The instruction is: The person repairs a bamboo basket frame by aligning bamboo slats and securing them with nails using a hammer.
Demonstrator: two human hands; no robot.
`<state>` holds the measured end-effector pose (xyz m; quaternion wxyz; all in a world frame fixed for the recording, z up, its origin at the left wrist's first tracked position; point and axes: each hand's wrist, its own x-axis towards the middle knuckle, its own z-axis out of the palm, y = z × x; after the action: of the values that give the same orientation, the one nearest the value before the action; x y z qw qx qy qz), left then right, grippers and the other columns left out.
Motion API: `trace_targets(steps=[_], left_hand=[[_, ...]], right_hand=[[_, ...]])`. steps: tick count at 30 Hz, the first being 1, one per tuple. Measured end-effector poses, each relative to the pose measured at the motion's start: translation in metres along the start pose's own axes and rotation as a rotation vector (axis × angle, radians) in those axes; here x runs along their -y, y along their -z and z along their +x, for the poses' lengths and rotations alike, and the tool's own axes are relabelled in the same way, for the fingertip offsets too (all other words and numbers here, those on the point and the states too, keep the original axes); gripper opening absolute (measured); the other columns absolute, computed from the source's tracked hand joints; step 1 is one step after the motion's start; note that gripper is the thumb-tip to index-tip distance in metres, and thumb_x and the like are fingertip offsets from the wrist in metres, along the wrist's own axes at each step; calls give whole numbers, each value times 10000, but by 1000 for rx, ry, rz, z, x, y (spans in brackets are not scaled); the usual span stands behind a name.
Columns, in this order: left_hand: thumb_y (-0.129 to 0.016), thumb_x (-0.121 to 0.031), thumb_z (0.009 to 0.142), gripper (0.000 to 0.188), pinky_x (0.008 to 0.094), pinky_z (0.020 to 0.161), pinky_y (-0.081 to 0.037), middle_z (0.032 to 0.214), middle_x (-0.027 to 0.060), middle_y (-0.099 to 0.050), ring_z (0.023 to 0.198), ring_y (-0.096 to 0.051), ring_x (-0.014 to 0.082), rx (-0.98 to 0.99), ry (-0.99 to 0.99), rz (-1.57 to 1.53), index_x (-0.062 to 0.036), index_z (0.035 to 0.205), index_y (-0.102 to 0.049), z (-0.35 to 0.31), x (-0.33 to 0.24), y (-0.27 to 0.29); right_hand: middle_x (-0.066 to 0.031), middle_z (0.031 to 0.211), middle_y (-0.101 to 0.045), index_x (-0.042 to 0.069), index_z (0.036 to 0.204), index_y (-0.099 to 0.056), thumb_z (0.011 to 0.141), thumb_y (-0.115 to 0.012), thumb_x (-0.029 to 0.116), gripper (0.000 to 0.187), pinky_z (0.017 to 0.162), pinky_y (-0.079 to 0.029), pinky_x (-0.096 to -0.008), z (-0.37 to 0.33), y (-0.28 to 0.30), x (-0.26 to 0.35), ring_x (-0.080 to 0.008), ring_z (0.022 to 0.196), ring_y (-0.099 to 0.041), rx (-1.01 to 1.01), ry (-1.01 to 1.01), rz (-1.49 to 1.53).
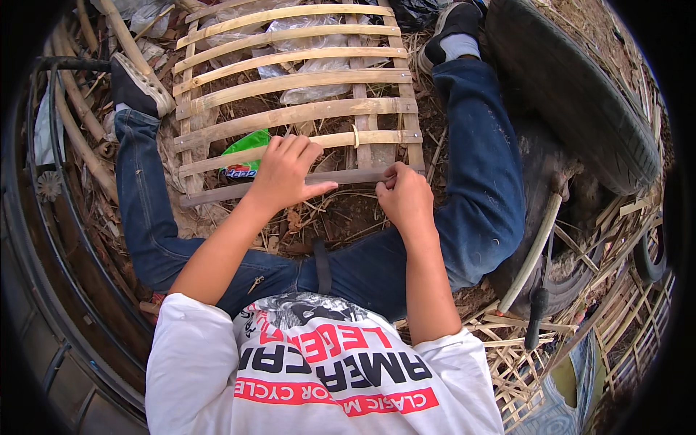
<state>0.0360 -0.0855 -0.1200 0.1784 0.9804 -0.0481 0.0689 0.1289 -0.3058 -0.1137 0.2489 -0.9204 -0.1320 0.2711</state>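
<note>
Okay, nearest first: white printed T-shirt [192, 362], then blue jeans [482, 174], legs spread around the work. The right hand [407, 199] sits at the right end of a grey-brown slat [225, 193], fingers curled in; can't tell whether they pinch the slat or something small. The left hand [286, 172] is palm down, thumb out, fingers over the next slat [388, 137]; not closed into a fist, any grip hidden. The slat lies across the near end of the bamboo lattice [304, 78], on the ground between the legs. Step in hand looks like seating or fixing that end slat; next move probably calls for steadying it against the side rail. Under the lattice, green packet [246, 143] and clear plastic [312, 92]. Right, beyond the knee: worn tyre [580, 94].
</note>
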Motion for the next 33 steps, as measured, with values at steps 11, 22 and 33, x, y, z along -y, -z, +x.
trace_targets(steps=[11,22,33], left_hand=[[-707,-574,708,533,353,741,-445,539,83,-601,538,-602,246,214,32,99,-43,715,-655,-12,4,-47],[-719,-502,715,457,356,765,-446,637,92,-633,681,-637,250,195,66,89,-53,769,-655,-18,4,-39],[-779,-226,737,592,396,859,-463,1058,126,-610,990,-595,301,218,144,-77,-24,1242,-547,-4,-30,-39]], right_hand=[[-225,807,-676,19,918,-587,792,-734,178,250,720,-522,-484,-2,-28,-14,-429,796,-657,-45,41,13],[-160,917,-670,62,1041,-628,742,-773,173,351,806,-485,-433,-3,-21,2,-334,929,-635,-171,187,-213],[-87,1010,-668,69,1045,-666,712,-763,111,349,968,-388,-448,6,-37,-14,-275,1065,-582,-223,474,-183]])
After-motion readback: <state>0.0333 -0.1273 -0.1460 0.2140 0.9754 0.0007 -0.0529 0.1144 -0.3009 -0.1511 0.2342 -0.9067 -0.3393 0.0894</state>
